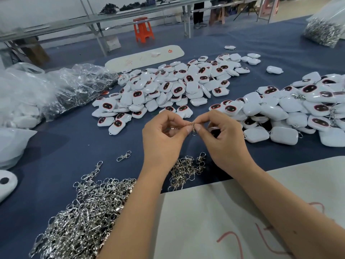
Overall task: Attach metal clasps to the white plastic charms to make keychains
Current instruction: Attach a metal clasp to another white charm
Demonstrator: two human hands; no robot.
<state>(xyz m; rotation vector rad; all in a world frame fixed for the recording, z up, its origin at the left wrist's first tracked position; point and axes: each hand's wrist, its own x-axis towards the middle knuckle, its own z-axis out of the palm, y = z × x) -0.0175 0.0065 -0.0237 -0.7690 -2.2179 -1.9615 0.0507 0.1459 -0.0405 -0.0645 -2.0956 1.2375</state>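
At the centre of the frame, the left hand (164, 133) and right hand (225, 135) both pinch one small metal clasp (193, 128); a charm (213, 130) seems tucked in the right palm. The clasp looks light, stiff and slippery, best gripped at its ring.

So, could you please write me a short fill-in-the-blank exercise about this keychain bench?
1. Both hands pinch one small metal ____ between their fingertips.
2. The stool in the background is ____.
3. The table is covered in dark ____ cloth.
Missing words: clasp; orange; blue
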